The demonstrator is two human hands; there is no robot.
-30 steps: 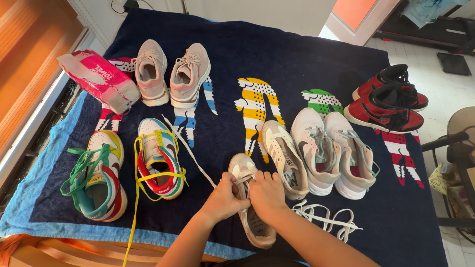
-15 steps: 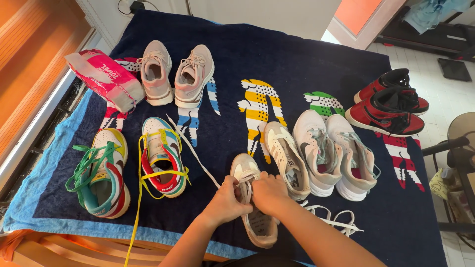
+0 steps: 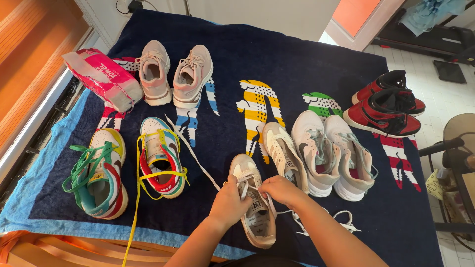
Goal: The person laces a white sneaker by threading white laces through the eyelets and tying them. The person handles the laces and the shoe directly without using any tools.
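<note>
A beige sneaker [image 3: 256,217] lies on the dark blue towel [image 3: 297,54] near its front edge, toe pointing away from me. My left hand [image 3: 229,200] grips the sneaker's left side and pinches a white lace [image 3: 190,151] that trails off up and left. My right hand [image 3: 278,189] pinches the lace at the sneaker's right side, above the tongue. More white lace [image 3: 341,220] lies looped on the towel to the right of my right forearm. The matching beige sneaker [image 3: 283,153] lies just beyond my right hand.
Other pairs stand on the towel: multicoloured sneakers [image 3: 128,165] with green and yellow laces at left, pink sneakers [image 3: 173,74] at back, white sneakers [image 3: 334,153] at right, red-black high-tops [image 3: 388,106] far right. A pink packet [image 3: 101,76] lies at back left. A chair [image 3: 457,148] stands right.
My right hand has moved to the right, off the sneaker's tongue, drawing the lace with it. The tongue now shows between my hands. My left hand stays put.
</note>
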